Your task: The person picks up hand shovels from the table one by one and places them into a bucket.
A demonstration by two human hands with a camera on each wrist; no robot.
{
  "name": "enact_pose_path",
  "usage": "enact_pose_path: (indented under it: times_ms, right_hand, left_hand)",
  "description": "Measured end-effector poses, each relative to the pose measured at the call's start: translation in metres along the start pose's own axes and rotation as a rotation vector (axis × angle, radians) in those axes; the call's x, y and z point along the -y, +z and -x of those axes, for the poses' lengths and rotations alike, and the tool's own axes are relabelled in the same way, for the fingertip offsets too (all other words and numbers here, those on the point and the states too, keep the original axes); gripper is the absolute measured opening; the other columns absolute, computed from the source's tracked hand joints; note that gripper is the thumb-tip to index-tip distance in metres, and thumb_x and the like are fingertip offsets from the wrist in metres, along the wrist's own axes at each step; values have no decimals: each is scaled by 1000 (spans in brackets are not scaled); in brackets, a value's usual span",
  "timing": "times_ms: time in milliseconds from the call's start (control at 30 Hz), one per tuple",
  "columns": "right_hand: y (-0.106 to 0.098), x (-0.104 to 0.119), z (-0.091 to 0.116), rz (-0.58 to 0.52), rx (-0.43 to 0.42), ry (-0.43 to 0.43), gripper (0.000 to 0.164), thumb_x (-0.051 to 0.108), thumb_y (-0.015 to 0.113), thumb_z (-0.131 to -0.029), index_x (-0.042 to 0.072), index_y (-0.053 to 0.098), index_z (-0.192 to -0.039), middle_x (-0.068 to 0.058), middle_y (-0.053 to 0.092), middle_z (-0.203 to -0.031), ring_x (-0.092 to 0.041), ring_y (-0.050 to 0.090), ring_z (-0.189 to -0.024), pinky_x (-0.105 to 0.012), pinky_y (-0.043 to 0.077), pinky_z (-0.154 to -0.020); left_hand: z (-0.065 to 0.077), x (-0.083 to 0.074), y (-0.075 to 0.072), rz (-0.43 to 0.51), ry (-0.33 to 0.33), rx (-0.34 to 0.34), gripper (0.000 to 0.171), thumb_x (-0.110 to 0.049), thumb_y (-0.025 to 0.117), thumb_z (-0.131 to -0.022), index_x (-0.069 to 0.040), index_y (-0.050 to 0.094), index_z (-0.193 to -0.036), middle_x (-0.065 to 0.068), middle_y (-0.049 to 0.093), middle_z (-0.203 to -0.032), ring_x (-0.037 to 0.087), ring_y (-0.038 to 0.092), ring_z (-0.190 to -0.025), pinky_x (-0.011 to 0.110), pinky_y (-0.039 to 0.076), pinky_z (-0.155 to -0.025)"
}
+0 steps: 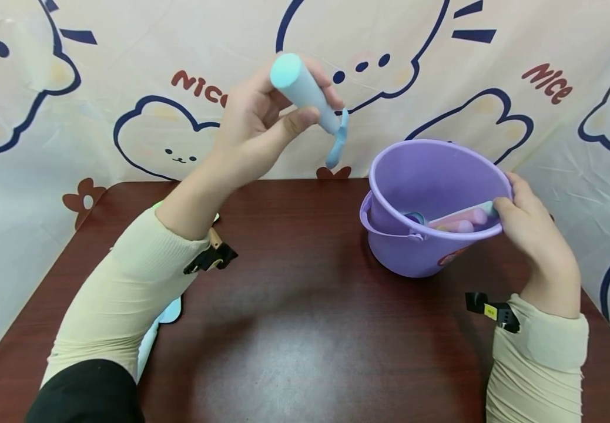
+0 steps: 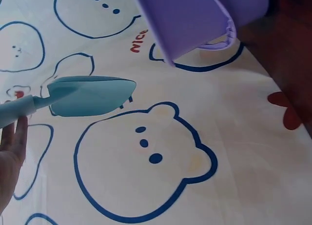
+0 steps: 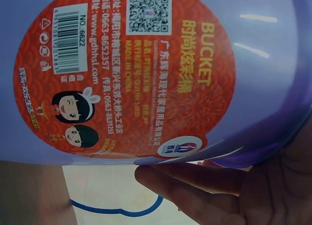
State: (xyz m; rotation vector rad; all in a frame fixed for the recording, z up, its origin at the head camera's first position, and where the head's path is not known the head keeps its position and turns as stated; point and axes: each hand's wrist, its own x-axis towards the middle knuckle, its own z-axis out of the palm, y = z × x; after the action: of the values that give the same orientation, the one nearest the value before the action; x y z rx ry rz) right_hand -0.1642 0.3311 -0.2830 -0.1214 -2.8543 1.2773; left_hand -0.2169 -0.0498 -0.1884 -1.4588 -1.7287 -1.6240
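Note:
My left hand [image 1: 265, 126] is raised over the far side of the table and grips a light blue toy shovel [image 1: 310, 94] by its thick handle. Its teal shovel blade [image 2: 90, 98] shows broadly in the left wrist view, apart from the bucket. To the right, a purple bucket [image 1: 405, 258] tilts toward me, with its handle hanging down at the left. Inside lie pink handles [image 1: 466, 218], a pale green one and a dark bluish thing, partly hidden by the rim. My right hand [image 1: 538, 229] grips the bucket's right rim. A red label [image 3: 146, 98] covers the bucket wall near it.
A light blue flat thing [image 1: 170, 311] with a dark edge lies on the brown table [image 1: 284, 329], mostly hidden under my left forearm. Other small bits peek out behind that sleeve. A cartoon-printed curtain [image 1: 151, 35] hangs behind and beside the table.

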Motion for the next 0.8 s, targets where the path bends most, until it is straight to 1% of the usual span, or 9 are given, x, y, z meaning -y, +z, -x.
enact_pose_path:
  times_ms: [133, 233, 333, 367, 533, 567, 733, 800]
  right_hand:
    - [0, 0, 0, 9, -1, -2, 63, 19, 22, -103, -5, -1, -156, -39, 17, -155, -55, 22, -137, -71, 14, -114]
    - [0, 0, 0, 6, 0, -5, 63, 19, 22, -103, -5, -1, -156, -39, 17, -155, -55, 22, -137, -71, 14, -113]
    - [1, 0, 0, -2, 5, -1, 62, 20, 22, -103, -4, -2, -156, -39, 15, -156, -55, 22, -137, -73, 14, -113]
    - [2, 0, 1, -5, 8, 0, 62, 20, 21, -103, -4, -3, -156, -38, 14, -156, -56, 21, -138, -73, 13, -113]
    - [1, 1, 1, 0, 8, -2, 63, 19, 21, -103, -4, -3, -156, -39, 14, -156, -57, 21, -137, -73, 13, -113]
    - [1, 1, 1, 3, 6, -4, 63, 19, 21, -103, -5, -2, -156, -39, 15, -156, -56, 21, -137, -73, 13, -113]
    - [0, 1, 1, 1, -1, -16, 62, 18, 22, -102, -6, -1, -155, -40, 16, -155, -56, 22, -136, -72, 13, -113]
    - [0, 1, 1, 1, -1, -16, 62, 18, 22, -102, -6, -1, -155, -40, 15, -155, -56, 22, -136, -72, 13, -113]
  left_hand:
    - [-9, 2, 2, 42, -10, -27, 21, 14, 56, -93, 9, 58, -113, 3, 71, -101, 24, 68, -102, 43, 54, -96]
    - [-14, 5, 4, 69, -17, -41, 23, 16, 55, -92, 8, 58, -114, 4, 72, -100, 24, 69, -102, 43, 54, -96]
    - [-19, 5, 8, 88, -27, -34, 26, 20, 52, -91, 8, 58, -114, 6, 71, -100, 24, 69, -102, 44, 55, -96]
    - [-20, 5, 9, 82, -18, -27, 26, 20, 51, -91, 10, 57, -114, 7, 71, -100, 24, 69, -102, 44, 55, -96]
    - [-27, 4, 15, 62, 2, -1, 23, 16, 52, -93, 12, 56, -116, 14, 70, -102, 24, 69, -102, 43, 55, -96]
    - [-28, 4, 17, 69, -4, 1, 22, 14, 53, -94, 12, 56, -116, 15, 70, -102, 24, 69, -103, 43, 55, -96]
    - [-33, 5, 29, 136, -94, 9, 22, 9, 54, -96, 12, 55, -117, 18, 68, -106, 24, 68, -105, 39, 53, -99]
    - [-35, 7, 35, 154, -102, 25, 22, 10, 54, -95, 13, 54, -117, 19, 68, -106, 25, 67, -104, 38, 53, -98]
